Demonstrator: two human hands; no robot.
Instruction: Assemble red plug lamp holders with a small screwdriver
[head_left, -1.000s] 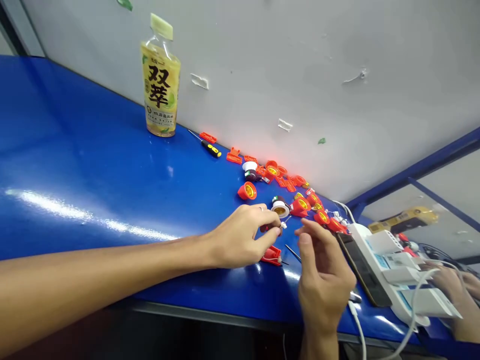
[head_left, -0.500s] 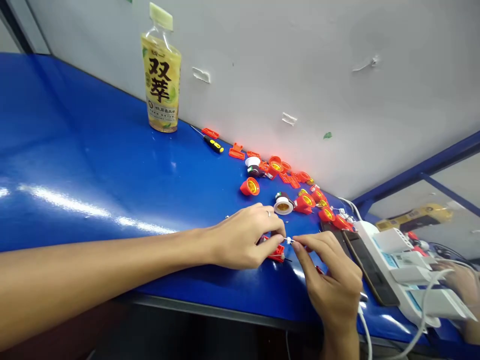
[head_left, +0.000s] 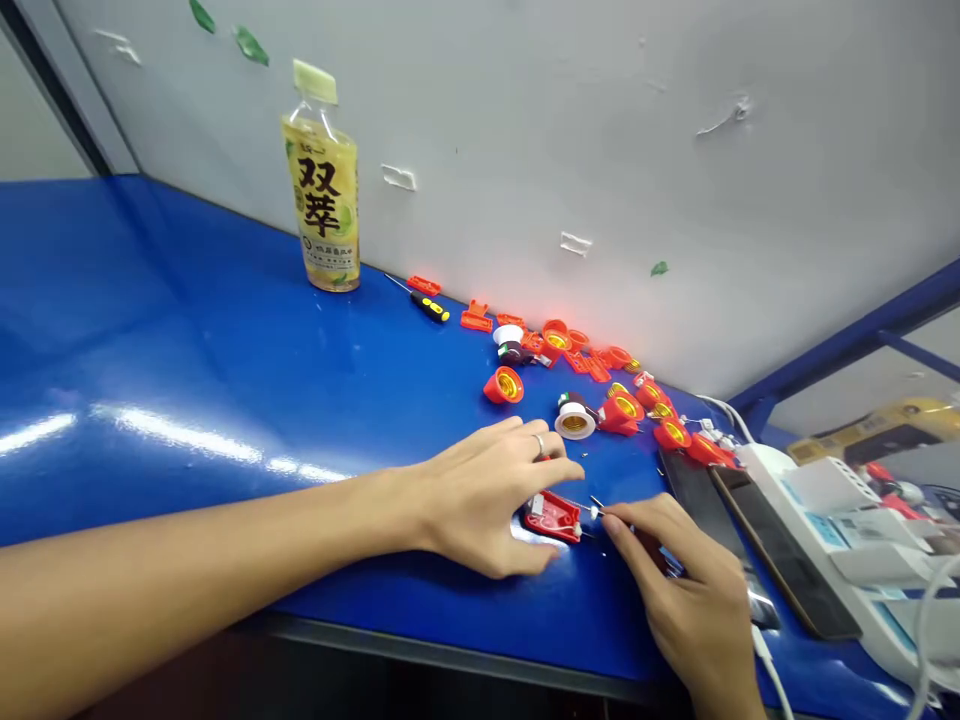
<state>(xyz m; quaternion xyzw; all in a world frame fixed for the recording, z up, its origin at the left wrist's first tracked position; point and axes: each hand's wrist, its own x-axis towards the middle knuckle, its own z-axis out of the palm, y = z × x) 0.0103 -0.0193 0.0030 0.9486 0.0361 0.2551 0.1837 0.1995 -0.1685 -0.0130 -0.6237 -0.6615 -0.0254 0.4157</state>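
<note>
My left hand [head_left: 499, 500] hovers over the blue table with thumb and fingers apart, arched around a small red plastic housing [head_left: 551, 517]. That housing lies open side up, with a thin wire and a white bit inside. Just right of it, my right hand [head_left: 679, 575] pinches a thin wire end with a small white piece [head_left: 595, 512] on it, between thumb and forefinger. A thin dark tip shows beside the white piece. Something dark red under my right palm is mostly hidden, and I cannot make out its kind.
Red lamp sockets [head_left: 504, 385], a white-rimmed socket [head_left: 575, 420] and flat red covers lie along the wall. A screwdriver [head_left: 430, 306] and a drink bottle [head_left: 322, 190] are further left. Phones [head_left: 787, 555] and a white rack with chargers [head_left: 832, 485] stand on the right.
My left fingers have let go of the small white piece and spread apart. My right hand keeps its pinch and has moved slightly right and down. The camera view has tilted.
</note>
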